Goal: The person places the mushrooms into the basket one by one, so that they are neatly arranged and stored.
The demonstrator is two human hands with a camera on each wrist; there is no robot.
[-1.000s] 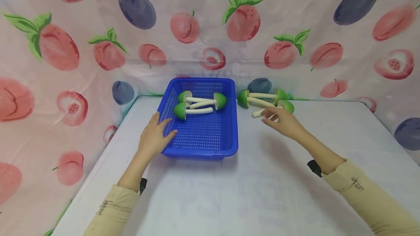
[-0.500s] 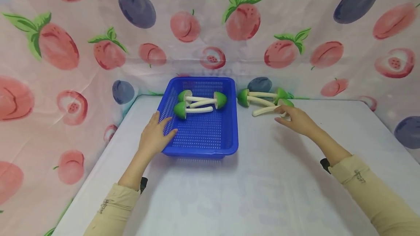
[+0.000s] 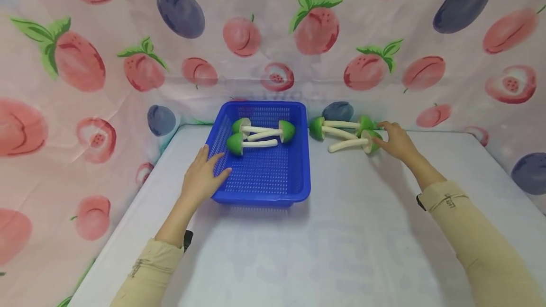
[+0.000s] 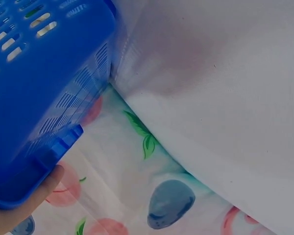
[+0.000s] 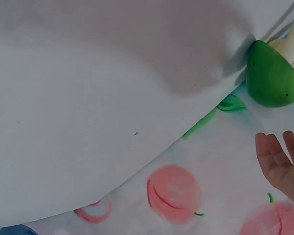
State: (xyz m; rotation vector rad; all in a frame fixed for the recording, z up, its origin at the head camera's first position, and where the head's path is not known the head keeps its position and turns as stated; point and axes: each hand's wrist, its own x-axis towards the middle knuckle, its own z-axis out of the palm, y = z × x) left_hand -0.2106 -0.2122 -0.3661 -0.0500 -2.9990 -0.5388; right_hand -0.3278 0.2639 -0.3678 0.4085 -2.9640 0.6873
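A blue plastic basket stands on the white table, with three toy mushrooms with green caps and white stems lying in it. My left hand rests over its left rim, fingers spread; in the left wrist view a finger lies along the rim's outside. Right of the basket lies a cluster of three more toy mushrooms. My right hand is just right of the nearest cap, fingers extended and holding nothing. In the right wrist view that hand is apart from a green cap.
Behind the table hangs a cloth printed with peaches and plums, which also runs along the left side. The mushroom cluster lies near the table's back edge, close to the cloth.
My right hand has moved right and back, from above the mushroom stems to beside the nearest cap. The left hand, the basket and the mushrooms have stayed in place.
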